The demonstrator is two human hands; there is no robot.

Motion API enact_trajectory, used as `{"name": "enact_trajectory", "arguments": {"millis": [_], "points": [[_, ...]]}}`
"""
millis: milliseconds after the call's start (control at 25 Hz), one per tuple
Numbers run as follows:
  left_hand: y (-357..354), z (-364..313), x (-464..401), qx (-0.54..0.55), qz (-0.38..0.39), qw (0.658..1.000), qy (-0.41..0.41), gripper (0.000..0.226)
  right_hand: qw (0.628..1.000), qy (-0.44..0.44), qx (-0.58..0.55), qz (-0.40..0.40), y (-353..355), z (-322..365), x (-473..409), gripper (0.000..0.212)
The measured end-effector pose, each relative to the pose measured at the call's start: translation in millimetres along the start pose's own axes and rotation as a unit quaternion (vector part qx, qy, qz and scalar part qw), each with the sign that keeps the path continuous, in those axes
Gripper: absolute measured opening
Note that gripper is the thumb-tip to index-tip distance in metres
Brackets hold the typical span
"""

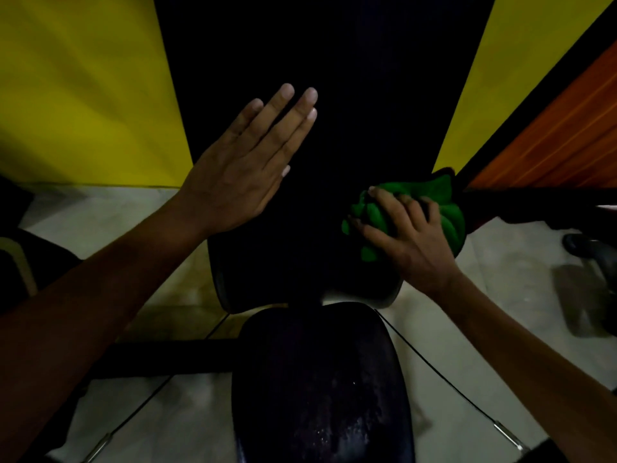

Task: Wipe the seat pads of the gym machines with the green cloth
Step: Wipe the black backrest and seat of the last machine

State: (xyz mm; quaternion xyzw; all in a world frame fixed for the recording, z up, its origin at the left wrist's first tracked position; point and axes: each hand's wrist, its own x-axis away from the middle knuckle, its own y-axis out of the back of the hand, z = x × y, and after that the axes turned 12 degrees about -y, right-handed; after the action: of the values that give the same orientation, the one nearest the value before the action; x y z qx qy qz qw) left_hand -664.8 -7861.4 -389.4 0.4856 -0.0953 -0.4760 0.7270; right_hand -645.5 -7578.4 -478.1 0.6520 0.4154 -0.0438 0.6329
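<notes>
The right hand grips the bunched green cloth, its fingers curled over the folds, and presses it against the right edge of the dark back pad at the far centre of the scene. The left hand is open, fingers straight and together, laid flat over the left part of that pad. Nearer, the dark seat pad shows pale specks on its surface. A yellow wall stands behind, above a pale floor.
</notes>
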Motion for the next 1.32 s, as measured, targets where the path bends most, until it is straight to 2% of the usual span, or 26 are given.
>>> {"name": "enact_trajectory", "arguments": {"millis": [80,160,240,320,400,560,640,760,880,1000,1080,1160,1240,1320], "points": [[-4,-5,2,0.005,-0.003,1.0,0.012,0.056,0.999,0.036,0.004,-0.011,-9,7,12,0.026],[-7,-8,1,0.007,-0.007,1.0,0.017,0.057,0.995,0.097,0.008,0.013,-19,13,34,0.019],[-8,-12,2,0.006,-0.008,1.0,0.019,0.057,0.983,0.164,0.037,0.067,-24,19,55,0.03],[-9,-16,5,-0.004,-0.003,1.0,0.018,0.058,0.977,0.187,0.049,0.096,-24,23,58,0.038],[-11,-23,10,0.008,0.008,1.0,0.021,0.059,0.98,0.173,0.025,0.093,-18,22,44,0.032],[-18,-40,19,0.012,0.019,0.999,0.046,0.06,0.999,0.032,0.003,0.007,-4,8,6,0.026],[-19,-45,18,0.017,0.019,0.998,0.063,0.06,1.0,0.016,0.005,-0.011,-7,8,5,0.025],[-19,-49,16,0.019,0.013,0.997,0.08,0.06,0.997,0.072,0.008,0.001,-15,15,23,0.015],[-20,-52,17,0.021,0.016,0.996,0.082,0.059,0.986,0.16,0.021,0.032,-25,18,45,0.037],[-23,-56,18,-0.021,0.011,0.997,0.074,0.058,0.944,0.305,0.087,0.088,-31,21,52,0.04],[-28,-59,21,-0.011,0.017,0.997,0.081,0.063,0.932,0.339,0.079,0.099,-28,19,44,0.045],[-32,-64,23,-0.006,0.016,0.996,0.086,0.067,0.946,0.305,0.054,0.092,-19,14,28,0.04],[-34,-68,25,-0.015,0.015,0.996,0.081,0.067,0.979,0.186,0.053,0.06,-12,11,13,0.034],[-36,-69,28,-0.02,0.017,0.996,0.082,0.066,0.993,0.096,0.074,0.008,-11,16,8,0.034]]}}
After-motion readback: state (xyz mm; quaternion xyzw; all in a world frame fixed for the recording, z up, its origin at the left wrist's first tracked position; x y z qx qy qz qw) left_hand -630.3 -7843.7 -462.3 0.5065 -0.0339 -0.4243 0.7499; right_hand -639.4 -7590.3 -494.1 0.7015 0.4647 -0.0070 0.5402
